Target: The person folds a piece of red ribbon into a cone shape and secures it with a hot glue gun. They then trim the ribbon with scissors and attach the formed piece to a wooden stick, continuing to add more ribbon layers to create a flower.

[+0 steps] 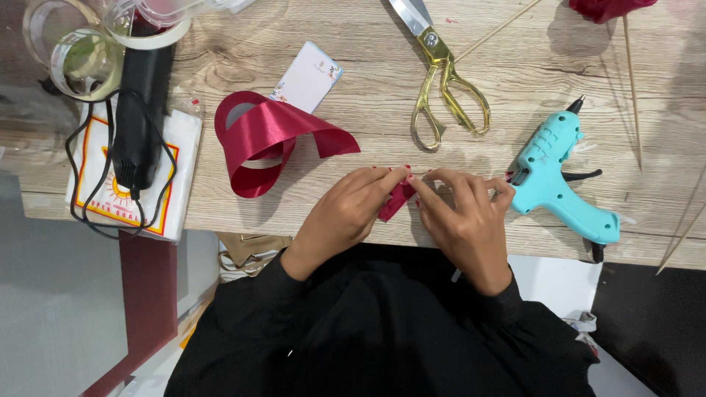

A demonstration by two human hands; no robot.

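Hands meet at the near edge of the wooden tabletop: left hand and right hand together pinch a small folded piece of red ribbon between their fingertips. A looped red ribbon roll lies just left; gold scissors and a turquoise glue gun lie nearby.

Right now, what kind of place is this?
Probably a home craft table. On the wooden tabletop lie a turquoise glue gun, gold scissors and a loop of red ribbon, and both hands pinch a small red ribbon piece.
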